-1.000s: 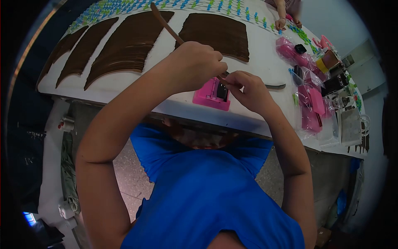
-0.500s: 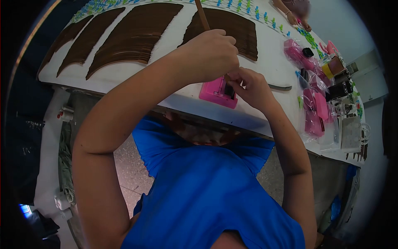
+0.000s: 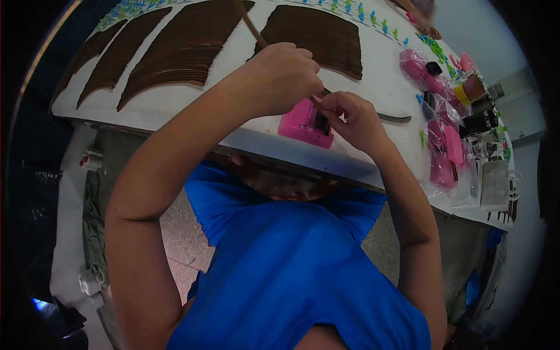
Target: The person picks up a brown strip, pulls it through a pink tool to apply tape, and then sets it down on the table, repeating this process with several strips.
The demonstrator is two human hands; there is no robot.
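Note:
A thin brown strip (image 3: 252, 26) runs through my left hand (image 3: 287, 76), whose fingers are wrapped round it. Its lower end comes out at my right hand (image 3: 352, 116), where thumb and fingertips pinch it. Below both hands, near the table's front edge, sits a pink device (image 3: 306, 124) with a dark part on its right side. Beyond my hands lies a wide sheet of brown strips (image 3: 318, 38). Just right of my right hand, a dark curved strip (image 3: 394, 118) rests on the white table.
More brown strips (image 3: 186, 46) lie in groups at the left. Green and blue clips (image 3: 373, 22) line the far side. Pink items in plastic (image 3: 437, 131), a tape roll (image 3: 469, 93) and a white box (image 3: 494, 185) crowd the right. Another person's hand (image 3: 430, 32) is at the top right.
My left hand has shifted slightly left, away from my right hand, and the strip's upper part has swung left. More of the strip shows between my hands.

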